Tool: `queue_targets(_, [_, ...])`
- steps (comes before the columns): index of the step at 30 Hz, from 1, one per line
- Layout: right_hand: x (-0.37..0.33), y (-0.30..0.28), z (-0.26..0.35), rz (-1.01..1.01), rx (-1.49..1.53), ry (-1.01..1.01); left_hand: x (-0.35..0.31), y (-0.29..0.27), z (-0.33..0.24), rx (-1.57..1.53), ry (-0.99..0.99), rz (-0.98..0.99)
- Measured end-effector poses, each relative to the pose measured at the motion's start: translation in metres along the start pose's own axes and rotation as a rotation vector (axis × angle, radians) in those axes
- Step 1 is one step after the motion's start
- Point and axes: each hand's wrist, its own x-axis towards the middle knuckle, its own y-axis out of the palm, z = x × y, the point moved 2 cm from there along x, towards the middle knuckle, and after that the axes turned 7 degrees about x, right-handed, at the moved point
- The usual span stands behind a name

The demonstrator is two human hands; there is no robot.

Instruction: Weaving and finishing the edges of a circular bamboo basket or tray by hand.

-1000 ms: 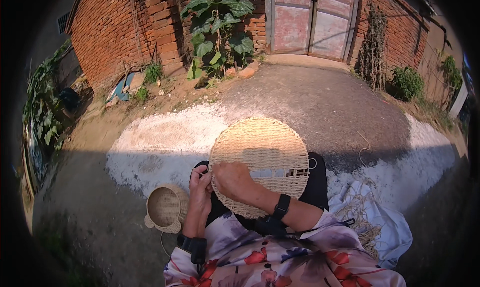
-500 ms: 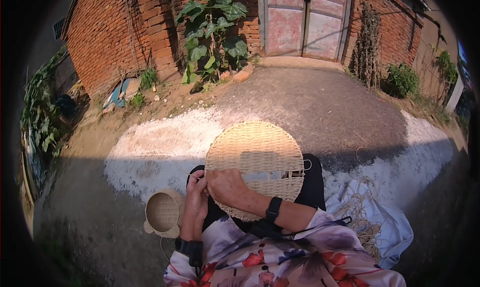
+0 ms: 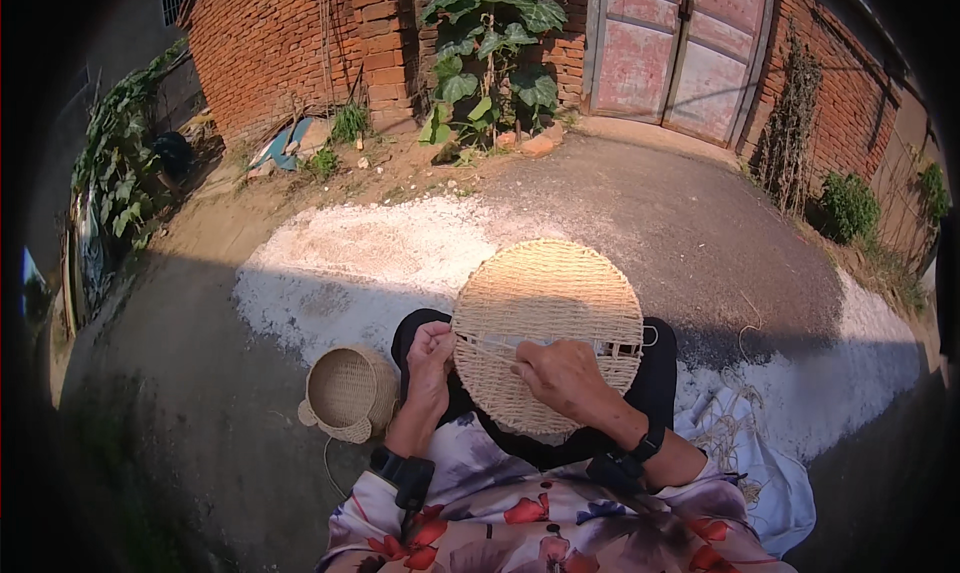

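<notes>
A round, flat woven disc (image 3: 550, 283) of pale straw-coloured cord rests across my lap. A gap with bare cross strands runs over its middle, and a small loop (image 3: 650, 335) sticks out at its right edge. My left hand (image 3: 430, 361) is closed, pinching the disc's left rim. Over the lower half of the disc, my right hand (image 3: 568, 378) is closed on a pale cord (image 3: 488, 347), which stretches slantwise from the left rim to its fingers. The right fingertips are partly hidden from view.
Left of my knee stands a small round woven basket (image 3: 350, 393) with a loose cord trailing. On the right, a white sack (image 3: 765, 493) lies under tangled cord (image 3: 728, 438). Ahead are a leafy plant (image 3: 490, 53), a brick wall (image 3: 270, 53) and a faded double door (image 3: 680, 48).
My right hand has moved right, from the disc's left rim to over its lower middle, drawing the cord along. My left hand stays at the rim. The whole view has turned left and tilted.
</notes>
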Motion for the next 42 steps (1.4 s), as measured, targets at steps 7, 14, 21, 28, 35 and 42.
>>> queue_targets(7, [-0.022, -0.019, -0.049, -0.113, -0.062, 0.151, -0.010, 0.010, -0.022, 0.849, 0.542, -0.197])
queue_targets(14, [-0.017, -0.032, -0.052, -0.300, -0.179, 0.067, -0.016, 0.045, -0.050, 1.320, 0.941, 0.057])
queue_targets(21, [-0.026, 0.006, -0.015, -0.274, 0.263, -0.064, -0.001, 0.035, -0.041, 1.009, 0.730, 0.140])
queue_targets(28, [-0.022, 0.021, 0.007, 0.016, 0.389, -0.031, -0.004, 0.029, -0.038, 0.930, 0.570, 0.083])
queue_targets(35, [0.019, 0.045, -0.039, -0.240, 1.573, 0.346, -0.006, 0.039, -0.037, 1.029, 0.805, 0.137])
queue_targets(42, [0.026, 0.044, -0.048, -0.339, 0.821, 0.120, -0.012, 0.042, -0.042, 1.227, 0.953, 0.106])
